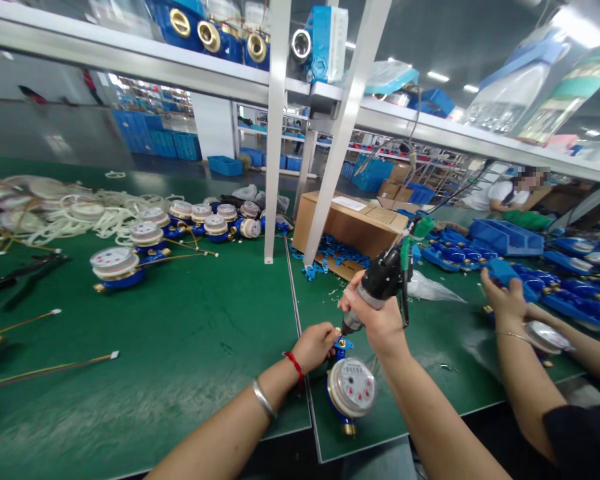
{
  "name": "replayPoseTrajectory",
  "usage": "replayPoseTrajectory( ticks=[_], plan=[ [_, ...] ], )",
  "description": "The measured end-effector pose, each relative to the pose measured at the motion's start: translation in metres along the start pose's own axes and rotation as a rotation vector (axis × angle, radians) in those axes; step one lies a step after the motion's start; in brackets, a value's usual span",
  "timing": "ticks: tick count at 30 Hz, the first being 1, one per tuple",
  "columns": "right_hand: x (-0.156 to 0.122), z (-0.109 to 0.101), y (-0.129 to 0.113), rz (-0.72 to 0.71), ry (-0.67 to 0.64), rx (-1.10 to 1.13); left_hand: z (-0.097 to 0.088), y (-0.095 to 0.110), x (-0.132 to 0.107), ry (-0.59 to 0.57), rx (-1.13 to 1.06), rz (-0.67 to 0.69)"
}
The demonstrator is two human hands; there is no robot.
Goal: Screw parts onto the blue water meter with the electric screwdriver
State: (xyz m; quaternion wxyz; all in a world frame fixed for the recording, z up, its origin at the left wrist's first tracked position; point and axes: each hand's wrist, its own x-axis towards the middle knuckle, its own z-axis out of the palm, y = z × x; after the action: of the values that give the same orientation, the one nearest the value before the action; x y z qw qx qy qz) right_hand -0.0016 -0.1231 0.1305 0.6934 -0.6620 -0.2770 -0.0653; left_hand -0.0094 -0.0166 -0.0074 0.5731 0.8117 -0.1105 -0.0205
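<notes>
A blue water meter (351,389) with a white dial and brass ends lies on the green bench near its front edge. My left hand (315,345) pinches the meter's far end beside a small blue clip. My right hand (375,318) grips a black and grey powered screwdriver (380,280), tilted down so its tip meets that same end of the meter. A green-capped cable runs up from the tool's rear.
Several more water meters (116,267) and white plastic parts lie at the left, with sealing wires (50,367). An open cardboard box (349,230) spills blue clips behind two white posts. A co-worker's hands (503,297) handle meters at the right; another person sits farther back.
</notes>
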Motion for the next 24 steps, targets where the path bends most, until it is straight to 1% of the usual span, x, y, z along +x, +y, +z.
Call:
replayPoseTrajectory(
  ticks=[6,11,14,17,21,24],
  plan=[
    [0.0031,0.0027,-0.0021,0.060,-0.044,0.055,0.0008,-0.0008,0.0009,-0.006,-0.015,-0.020],
    [0.0045,0.0030,-0.0022,0.096,-0.120,-0.001,0.0024,-0.0048,0.0024,-0.001,-0.022,-0.023],
    [0.0039,0.0036,-0.0031,0.102,-0.138,-0.016,0.0029,-0.0066,0.0030,0.000,-0.028,-0.017],
    [0.0037,0.0046,-0.0029,0.103,-0.134,-0.002,0.0033,-0.0068,0.0032,-0.004,-0.038,-0.021],
    [0.0057,0.0055,-0.0006,0.089,-0.096,0.082,0.0042,-0.0067,0.0030,0.002,-0.041,-0.035],
    [0.0075,0.0047,0.0011,0.072,-0.097,0.123,0.0045,-0.0068,0.0023,0.013,-0.041,-0.031]
  ],
)
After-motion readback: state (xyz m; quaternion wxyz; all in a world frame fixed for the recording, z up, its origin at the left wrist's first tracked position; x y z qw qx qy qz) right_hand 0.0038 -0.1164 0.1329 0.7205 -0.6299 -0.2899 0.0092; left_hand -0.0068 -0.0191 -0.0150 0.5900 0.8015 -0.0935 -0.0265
